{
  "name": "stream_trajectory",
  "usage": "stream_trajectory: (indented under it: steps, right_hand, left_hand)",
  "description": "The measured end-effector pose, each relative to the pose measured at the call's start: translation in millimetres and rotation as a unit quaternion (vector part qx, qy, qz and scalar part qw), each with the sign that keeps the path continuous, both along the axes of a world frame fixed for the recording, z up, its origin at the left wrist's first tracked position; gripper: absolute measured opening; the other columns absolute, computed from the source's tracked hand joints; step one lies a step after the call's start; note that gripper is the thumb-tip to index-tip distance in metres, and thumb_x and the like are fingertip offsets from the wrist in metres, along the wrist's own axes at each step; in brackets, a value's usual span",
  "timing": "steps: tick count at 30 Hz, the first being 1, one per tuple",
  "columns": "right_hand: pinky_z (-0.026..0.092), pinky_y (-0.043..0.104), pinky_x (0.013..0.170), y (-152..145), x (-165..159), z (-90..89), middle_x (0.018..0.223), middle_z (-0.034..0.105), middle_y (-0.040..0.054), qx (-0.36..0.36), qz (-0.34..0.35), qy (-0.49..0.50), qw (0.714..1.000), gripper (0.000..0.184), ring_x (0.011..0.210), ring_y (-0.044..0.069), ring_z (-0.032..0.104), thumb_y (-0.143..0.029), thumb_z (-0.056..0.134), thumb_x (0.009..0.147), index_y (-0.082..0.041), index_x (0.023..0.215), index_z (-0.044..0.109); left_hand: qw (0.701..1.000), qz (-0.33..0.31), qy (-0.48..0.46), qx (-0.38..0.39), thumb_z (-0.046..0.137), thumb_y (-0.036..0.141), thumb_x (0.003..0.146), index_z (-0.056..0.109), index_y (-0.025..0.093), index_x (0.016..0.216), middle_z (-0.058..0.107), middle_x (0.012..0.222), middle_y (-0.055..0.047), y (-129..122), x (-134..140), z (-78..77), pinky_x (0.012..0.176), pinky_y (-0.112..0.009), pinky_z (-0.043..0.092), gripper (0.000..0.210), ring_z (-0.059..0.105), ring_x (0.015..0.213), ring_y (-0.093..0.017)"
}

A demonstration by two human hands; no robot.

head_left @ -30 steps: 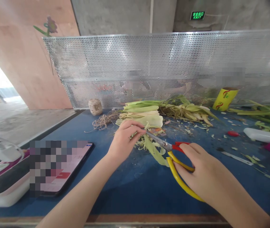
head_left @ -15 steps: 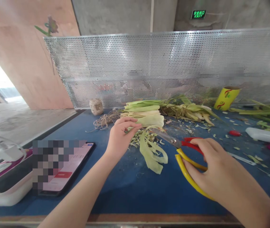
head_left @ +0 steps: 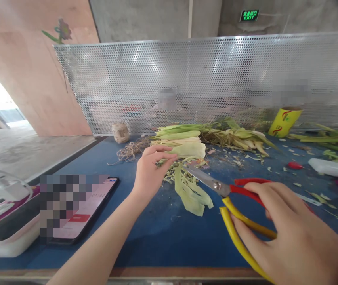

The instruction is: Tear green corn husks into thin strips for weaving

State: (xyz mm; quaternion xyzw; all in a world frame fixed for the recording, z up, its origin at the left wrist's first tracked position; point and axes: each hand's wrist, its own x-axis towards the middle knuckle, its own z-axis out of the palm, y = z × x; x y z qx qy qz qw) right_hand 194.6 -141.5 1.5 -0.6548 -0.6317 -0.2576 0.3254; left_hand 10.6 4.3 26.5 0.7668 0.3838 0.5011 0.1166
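My left hand (head_left: 153, 168) is pinched on a pale green corn husk (head_left: 188, 194). The husk hangs below the fingertips, with its lower part spread over the blue table. In my right hand (head_left: 287, 229) is a pair of scissors (head_left: 220, 188) with one red and one yellow handle. Their blades point left and reach the husk just beside my left fingertips; the tip is partly lost against it. Behind my left hand lies a stack of husk pieces (head_left: 177, 134). Thin curled trimmings (head_left: 170, 176) lie under the held husk.
A phone (head_left: 85, 209) and a white-cased device (head_left: 11, 233) lie at the left. Twine (head_left: 133, 150) and a pale spool (head_left: 120, 132) sit farther back. Loose husks (head_left: 234, 136), a yellow roll (head_left: 284, 122) and a red object (head_left: 295, 165) are at the right. A perforated metal screen (head_left: 145, 79) stands behind.
My right hand and the scissors have shifted toward me and to the right, the blades pointing more steeply. The husk's hanging end has swung slightly right. My left hand stays nearly still.
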Motion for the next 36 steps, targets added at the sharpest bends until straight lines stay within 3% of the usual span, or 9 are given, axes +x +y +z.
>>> stream_trajectory:
  steps: [3, 14, 28, 36]
  right_hand:
    - [0.044, 0.029, 0.048, 4, -3, -3.8, 0.09, 0.058, 0.0091, -0.025, 0.002, -0.03, 0.999, 0.034, 0.076, 0.023, 0.059, -0.044, 0.044, 0.075, -0.019, 0.098, 0.046]
    - [0.037, 0.027, 0.04, 4, -3, -2.2, 0.09, 0.059, 0.0087, -0.004, -0.031, -0.04, 0.999, 0.035, 0.073, 0.023, 0.06, -0.046, 0.042, 0.075, -0.021, 0.099, 0.046]
    - [0.04, 0.026, 0.042, 9, -10, 4.2, 0.086, 0.058, 0.009, -0.029, -0.005, -0.029, 0.999, 0.034, 0.068, 0.02, 0.058, -0.043, 0.048, 0.074, -0.017, 0.096, 0.05]
    - [0.039, 0.026, 0.041, 10, -14, 3.6, 0.082, 0.057, 0.0078, -0.049, 0.0, -0.028, 0.998, 0.023, 0.057, 0.017, 0.056, -0.039, 0.046, 0.077, -0.019, 0.089, 0.051]
  left_hand:
    - [1.0, -0.011, -0.01, 0.024, 0.064, 0.024, 0.071, 0.071, 0.024, 0.073, 0.065, 0.092, -0.004, -1, 0, 0.1, 0.081, -0.038, 0.048, 0.007, 0.058, 0.088, -0.019]
    - [0.997, -0.03, -0.012, 0.075, 0.063, 0.023, 0.072, 0.07, 0.025, 0.072, 0.064, 0.091, -0.003, -7, 0, 3.1, 0.079, -0.036, 0.047, 0.008, 0.057, 0.087, -0.018]
    - [0.995, -0.056, 0.001, 0.081, 0.063, 0.025, 0.072, 0.07, 0.026, 0.073, 0.065, 0.092, -0.002, -8, 1, 3.9, 0.082, -0.038, 0.046, 0.007, 0.057, 0.09, -0.019]
    - [0.996, -0.054, 0.018, 0.072, 0.062, 0.023, 0.073, 0.069, 0.025, 0.071, 0.064, 0.091, -0.002, -9, 2, 5.9, 0.084, -0.039, 0.044, 0.008, 0.055, 0.092, -0.019]
